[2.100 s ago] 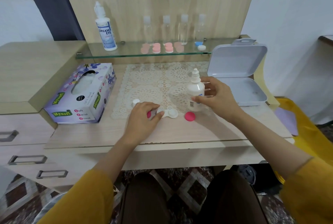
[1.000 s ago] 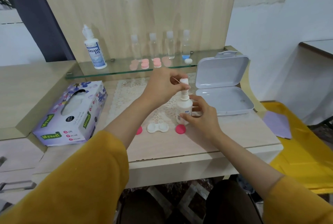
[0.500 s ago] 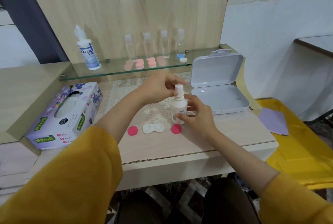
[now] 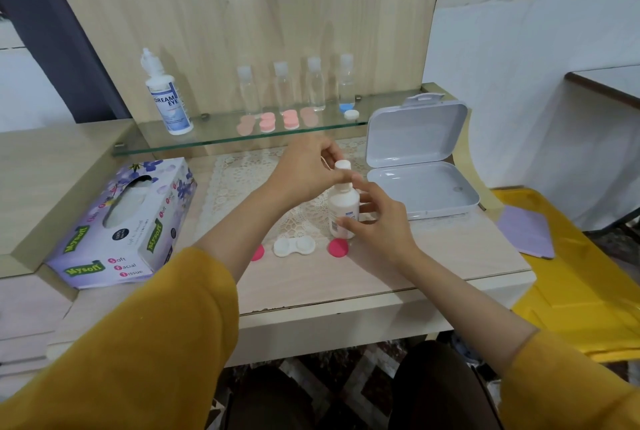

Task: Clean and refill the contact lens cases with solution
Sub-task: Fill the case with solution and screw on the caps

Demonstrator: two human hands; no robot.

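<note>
A small white solution bottle point(image 4: 343, 208) stands upright on the lace mat. My right hand point(image 4: 377, 221) grips its body. My left hand point(image 4: 308, 170) reaches over from the left and pinches the bottle's white cap point(image 4: 343, 170). In front of the bottle lies an open white lens case point(image 4: 294, 246), with one pink lid point(image 4: 338, 248) to its right and another pink lid point(image 4: 258, 252) to its left, partly hidden by my left forearm.
A tissue box point(image 4: 121, 221) sits at the left. An open grey plastic box point(image 4: 420, 166) stands at the right. The glass shelf point(image 4: 221, 133) holds a large Dream Eye bottle point(image 4: 168, 97), several small clear bottles point(image 4: 317, 86) and several pink lens cases point(image 4: 268, 123).
My left hand left the lens case and rose to the bottle's cap. My right hand has stayed on the bottle's body. The camera view shifted.
</note>
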